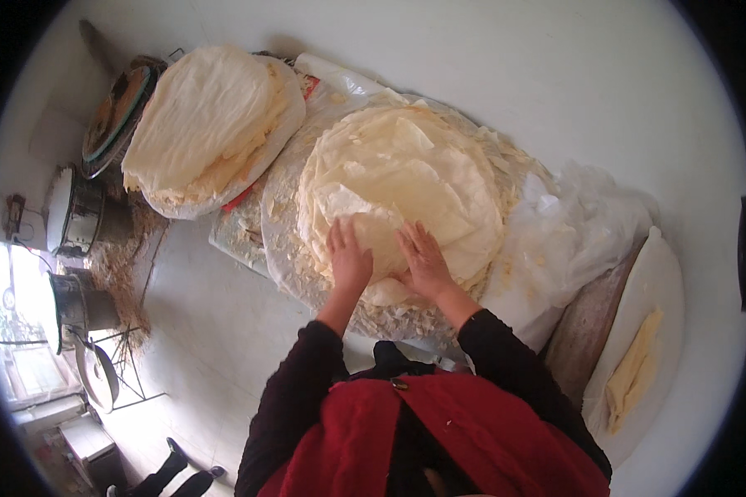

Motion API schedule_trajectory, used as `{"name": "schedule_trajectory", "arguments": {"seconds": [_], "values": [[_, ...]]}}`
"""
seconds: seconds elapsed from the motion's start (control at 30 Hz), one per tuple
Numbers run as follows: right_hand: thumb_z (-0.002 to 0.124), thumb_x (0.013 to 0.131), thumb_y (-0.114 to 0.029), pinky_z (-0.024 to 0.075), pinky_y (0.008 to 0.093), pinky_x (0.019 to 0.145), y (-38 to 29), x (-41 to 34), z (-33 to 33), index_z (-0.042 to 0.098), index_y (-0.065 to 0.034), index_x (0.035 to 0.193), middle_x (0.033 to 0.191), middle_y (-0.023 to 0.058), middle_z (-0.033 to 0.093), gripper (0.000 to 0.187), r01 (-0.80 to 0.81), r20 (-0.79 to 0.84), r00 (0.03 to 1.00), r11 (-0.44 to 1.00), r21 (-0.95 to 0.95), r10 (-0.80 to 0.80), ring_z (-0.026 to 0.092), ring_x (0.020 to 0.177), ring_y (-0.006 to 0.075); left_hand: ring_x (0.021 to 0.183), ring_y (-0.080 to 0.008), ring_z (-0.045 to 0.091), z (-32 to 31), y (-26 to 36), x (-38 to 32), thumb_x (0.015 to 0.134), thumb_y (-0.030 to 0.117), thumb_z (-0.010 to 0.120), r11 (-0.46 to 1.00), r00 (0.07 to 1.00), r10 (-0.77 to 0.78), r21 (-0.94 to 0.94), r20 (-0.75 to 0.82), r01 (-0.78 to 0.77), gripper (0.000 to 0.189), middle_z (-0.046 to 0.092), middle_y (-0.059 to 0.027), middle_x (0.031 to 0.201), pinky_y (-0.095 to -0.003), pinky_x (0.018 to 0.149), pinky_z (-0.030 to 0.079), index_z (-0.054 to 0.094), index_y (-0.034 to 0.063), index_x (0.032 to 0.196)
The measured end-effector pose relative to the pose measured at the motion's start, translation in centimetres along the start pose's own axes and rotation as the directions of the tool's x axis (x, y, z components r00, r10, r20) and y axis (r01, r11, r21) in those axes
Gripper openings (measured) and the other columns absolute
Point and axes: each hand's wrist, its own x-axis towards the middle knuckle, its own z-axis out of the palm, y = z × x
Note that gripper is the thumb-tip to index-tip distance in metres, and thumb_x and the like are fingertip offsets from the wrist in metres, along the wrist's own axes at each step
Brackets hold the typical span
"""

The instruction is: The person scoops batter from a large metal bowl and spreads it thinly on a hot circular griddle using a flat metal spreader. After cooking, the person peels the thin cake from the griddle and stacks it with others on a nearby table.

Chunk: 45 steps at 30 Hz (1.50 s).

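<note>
A broad stack of thin, pale flatbread sheets [404,168] lies before me on a round board [280,248] strewn with crumbs and flakes. The near part of the top sheet is folded and creased [382,239]. My left hand [350,258] rests palm down on the left of this fold, fingers pointing away from me. On its right side, my right hand [424,261] lies with fingers spread over the sheet. Its thumb is low by the near edge, and what lies under the palm is hidden. Neither hand visibly grasps anything.
Another flatbread stack [205,118] sits on a round board at the left. Crumpled clear plastic [578,217] lies right of my stack, near a white cover with a folded flatbread piece [634,373]. Metal drums [78,211] line the left wall. A person's legs [180,472] show lower left.
</note>
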Motion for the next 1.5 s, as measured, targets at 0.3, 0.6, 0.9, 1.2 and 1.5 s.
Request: {"name": "schedule_trajectory", "arguments": {"seconds": [0.3, 0.6, 0.9, 1.2, 1.5], "values": [[0.068, 0.072, -0.037, 0.0222, 0.0439, 0.107, 3.8, -0.2, 3.8, 0.031, -0.0105, 0.138, 0.143, 0.0162, 0.027, 0.080, -0.022, 0.019, 1.000, 0.972, 0.232, 0.019, 0.021, 0.133, 0.0355, 0.080, -0.0181, 0.059, -2.9, 3.9, 1.5, 0.073, 0.001, 0.063, 0.619, 0.916, -0.329, -0.680, 0.231, 0.394, 0.075, 0.052, -0.0149, 0.108, -0.0280, 0.068, 0.050, 0.023, -0.0012, 0.137], [0.041, 0.095, -0.023, 0.0322, 0.0394, 0.105, 9.7, -0.1, 3.1, 0.036, -0.0016, 0.130, 0.133, 0.0129, 0.043, 0.041, 0.219, 0.244, 0.836, -0.707, 0.673, 0.491, 0.041, 0.124, 0.0266, 0.094, -0.0172, 0.055, 1.0, 11.7, 5.0, 0.081, 0.008, 0.061, 0.520, 0.953, -0.029, -0.810, 0.301, 0.272, 0.066, 0.049, -0.0133, 0.118, -0.0290, 0.076, 0.048, 0.027, 0.0026, 0.137], [0.039, 0.096, -0.030, 0.0428, 0.0408, 0.093, 5.4, -2.8, 0.7, 0.039, -0.0070, 0.128, 0.126, 0.0095, 0.050, 0.039, 0.096, 0.393, 0.788, -0.727, 0.680, 0.473, 0.051, 0.113, 0.0255, 0.105, -0.0266, 0.053, 6.0, 7.5, 3.9, 0.084, 0.019, 0.060, 0.082, 0.650, -0.110, -0.645, 0.752, 0.760, 0.050, 0.053, -0.0169, 0.115, -0.0401, 0.091, 0.042, 0.041, -0.0037, 0.125], [0.052, 0.089, -0.035, 0.0437, 0.0434, 0.090, -6.5, -9.7, -2.9, 0.044, -0.0079, 0.124, 0.119, 0.0073, 0.054, 0.044, -0.204, 0.358, 0.498, -0.294, 0.934, 0.790, 0.053, 0.108, 0.0241, 0.098, -0.0236, 0.057, 1.0, 6.8, -4.9, 0.091, 0.013, 0.045, 0.109, 0.624, 0.182, -0.646, 0.760, 0.755, 0.030, 0.059, -0.0141, 0.106, -0.0336, 0.087, 0.046, 0.051, -0.0067, 0.113], [0.056, 0.087, -0.023, 0.0457, 0.0390, 0.089, -10.7, -16.3, -6.8, 0.046, -0.0055, 0.124, 0.119, 0.0092, 0.055, 0.042, 0.231, 0.120, 0.782, -0.463, 0.855, 0.611, 0.055, 0.106, 0.0234, 0.123, -0.0265, 0.040, -6.6, 8.9, -11.9, 0.093, 0.014, 0.039, -0.135, 0.508, 0.425, -0.502, 0.750, 0.854, 0.040, 0.042, -0.0178, 0.131, -0.0365, 0.104, 0.031, 0.036, -0.0055, 0.128]]}}
